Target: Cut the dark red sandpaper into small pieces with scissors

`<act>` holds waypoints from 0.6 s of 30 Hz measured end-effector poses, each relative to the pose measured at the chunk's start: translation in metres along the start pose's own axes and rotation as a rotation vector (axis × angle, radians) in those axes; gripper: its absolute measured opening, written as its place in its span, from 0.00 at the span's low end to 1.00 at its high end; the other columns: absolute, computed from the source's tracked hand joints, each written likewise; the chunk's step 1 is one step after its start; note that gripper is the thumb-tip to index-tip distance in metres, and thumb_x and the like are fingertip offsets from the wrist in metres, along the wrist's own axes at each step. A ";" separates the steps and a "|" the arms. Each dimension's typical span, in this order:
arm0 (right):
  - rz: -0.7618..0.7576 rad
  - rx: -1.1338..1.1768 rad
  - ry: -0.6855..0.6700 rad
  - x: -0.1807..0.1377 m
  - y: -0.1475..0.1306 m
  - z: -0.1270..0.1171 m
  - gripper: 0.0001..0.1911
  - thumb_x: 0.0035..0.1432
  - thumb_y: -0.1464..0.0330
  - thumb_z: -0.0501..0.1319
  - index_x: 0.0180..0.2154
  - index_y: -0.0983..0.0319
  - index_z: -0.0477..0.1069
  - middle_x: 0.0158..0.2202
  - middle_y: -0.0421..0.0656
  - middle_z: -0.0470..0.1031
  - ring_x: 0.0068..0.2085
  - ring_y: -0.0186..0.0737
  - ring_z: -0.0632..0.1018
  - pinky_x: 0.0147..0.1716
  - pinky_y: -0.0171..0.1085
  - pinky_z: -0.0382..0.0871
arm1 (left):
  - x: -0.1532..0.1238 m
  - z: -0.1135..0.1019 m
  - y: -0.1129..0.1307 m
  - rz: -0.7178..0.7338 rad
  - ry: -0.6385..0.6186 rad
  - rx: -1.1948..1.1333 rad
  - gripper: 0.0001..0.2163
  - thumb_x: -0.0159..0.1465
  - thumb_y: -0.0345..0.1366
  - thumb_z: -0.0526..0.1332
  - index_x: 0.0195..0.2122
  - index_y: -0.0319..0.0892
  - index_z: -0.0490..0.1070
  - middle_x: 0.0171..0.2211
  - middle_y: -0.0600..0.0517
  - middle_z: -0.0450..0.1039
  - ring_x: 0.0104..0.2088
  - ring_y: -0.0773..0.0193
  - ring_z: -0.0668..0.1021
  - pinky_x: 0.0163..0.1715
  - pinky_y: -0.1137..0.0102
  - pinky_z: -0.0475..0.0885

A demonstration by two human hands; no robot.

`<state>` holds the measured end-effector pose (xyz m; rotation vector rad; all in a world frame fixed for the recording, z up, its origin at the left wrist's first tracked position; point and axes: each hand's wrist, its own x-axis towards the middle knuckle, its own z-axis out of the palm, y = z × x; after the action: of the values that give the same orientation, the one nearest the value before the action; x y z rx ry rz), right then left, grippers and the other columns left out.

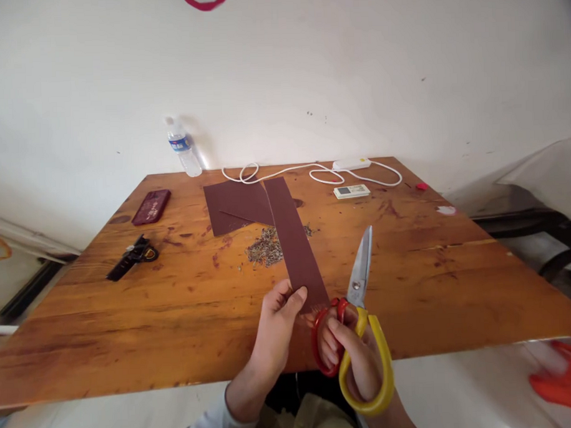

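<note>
My left hand [279,323] pinches the near end of a long strip of dark maroon sandpaper [296,245], thumb on top. The strip slants away over the table toward the back. In my right hand [358,355] is a pair of scissors [360,277] with one red and one yellow handle. Its blades look closed together and point up and away, to the right of the strip. Behind the strip lie wider maroon sheets [231,206]. A heap of small screw-like metal pieces [266,247] sits partly hidden under the strip.
On the wooden table [438,302] lie a black hair clip-like object [132,257], a dark red phone [151,207], a white remote [351,192], and a power strip [352,164] with a looped white cord [288,171]. A plastic bottle [184,149] stands by the wall.
</note>
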<state>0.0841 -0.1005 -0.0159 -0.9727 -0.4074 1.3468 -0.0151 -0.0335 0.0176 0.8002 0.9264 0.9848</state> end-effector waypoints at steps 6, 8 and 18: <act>-0.029 -0.023 -0.006 0.001 -0.004 -0.006 0.22 0.52 0.54 0.71 0.27 0.58 0.61 0.16 0.28 0.63 0.15 0.26 0.60 0.14 0.26 0.57 | -0.004 0.005 -0.006 0.032 -0.016 0.039 0.08 0.54 0.40 0.69 0.27 0.40 0.76 0.26 0.52 0.75 0.28 0.65 0.73 0.34 0.71 0.70; -0.037 -0.017 -0.013 0.001 -0.007 -0.003 0.23 0.50 0.55 0.72 0.26 0.57 0.60 0.14 0.28 0.61 0.14 0.26 0.59 0.14 0.26 0.57 | -0.009 0.005 -0.009 0.059 0.005 0.089 0.09 0.55 0.40 0.68 0.25 0.40 0.76 0.24 0.53 0.73 0.26 0.67 0.71 0.30 0.73 0.68; 0.097 -0.273 0.024 -0.022 0.002 -0.043 0.23 0.54 0.47 0.68 0.30 0.58 0.66 0.15 0.27 0.56 0.13 0.25 0.56 0.13 0.26 0.52 | 0.002 0.001 -0.005 0.074 0.186 -0.133 0.13 0.49 0.41 0.73 0.24 0.39 0.73 0.24 0.54 0.73 0.21 0.72 0.68 0.21 0.75 0.65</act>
<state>0.1098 -0.1359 -0.0360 -1.2466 -0.5409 1.3887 -0.0117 -0.0334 0.0128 0.6421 0.9842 1.1876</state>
